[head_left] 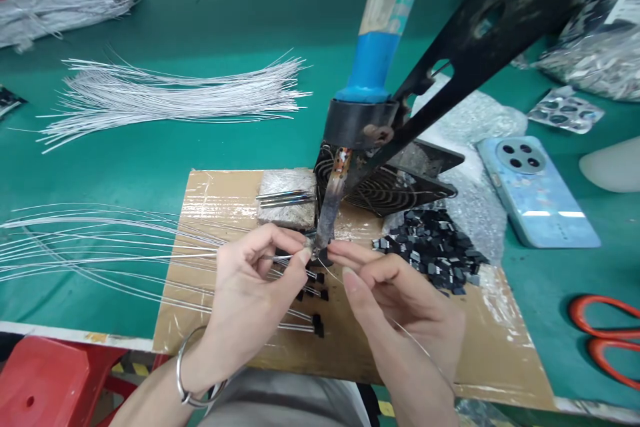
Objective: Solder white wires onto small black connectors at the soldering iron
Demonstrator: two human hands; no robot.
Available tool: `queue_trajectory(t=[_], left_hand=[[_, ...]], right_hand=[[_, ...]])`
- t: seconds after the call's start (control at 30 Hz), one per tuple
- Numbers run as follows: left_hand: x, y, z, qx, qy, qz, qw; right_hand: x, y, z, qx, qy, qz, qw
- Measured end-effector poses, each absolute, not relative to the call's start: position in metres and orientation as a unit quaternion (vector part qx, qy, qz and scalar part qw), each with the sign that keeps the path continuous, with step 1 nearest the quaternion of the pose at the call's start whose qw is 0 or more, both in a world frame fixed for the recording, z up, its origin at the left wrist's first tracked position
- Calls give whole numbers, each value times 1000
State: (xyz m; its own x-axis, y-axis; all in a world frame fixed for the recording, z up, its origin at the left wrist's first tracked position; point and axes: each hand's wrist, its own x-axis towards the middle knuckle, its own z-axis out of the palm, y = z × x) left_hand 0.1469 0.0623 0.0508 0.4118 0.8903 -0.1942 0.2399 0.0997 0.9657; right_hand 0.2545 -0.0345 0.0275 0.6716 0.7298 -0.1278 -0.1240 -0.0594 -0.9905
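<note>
A blue soldering iron (377, 33) hangs from a black metal arm, its tip pointing down between both hands. My left hand (267, 280), a bracelet on its wrist, pinches thin white wires (195, 250) close under the tip. On the other side, my right hand (395, 300) has its thumb and fingers closed on a thin solder wire (327, 270) that reaches the tip. The small part at the tip is mostly hidden by the fingers. Below, wires with black connectors (318, 325) lie on the brown cardboard (230, 193).
A black fan (395, 190) stands behind the tip, beside a pile of black connectors (440, 250). A block with metal pins (287, 213) lies left of it. Farther out are a white wire bundle (175, 93), a phone (540, 193) and red-handled scissors (595, 333).
</note>
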Motion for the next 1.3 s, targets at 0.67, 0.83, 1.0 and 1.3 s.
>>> queue_trajectory(t=[0.67, 0.83, 1.0, 1.3], left_hand=[[146, 64, 50, 615, 473, 263, 573], [148, 64, 51, 614, 478, 266, 569], [150, 64, 51, 620, 477, 264, 564], [150, 64, 49, 623, 483, 259, 558]], right_hand=[[254, -34, 28, -651, -221, 336, 644], [253, -34, 28, -652, -221, 335, 643], [253, -34, 27, -647, -216, 338, 648], [254, -35, 25, -657, -214, 342, 637]])
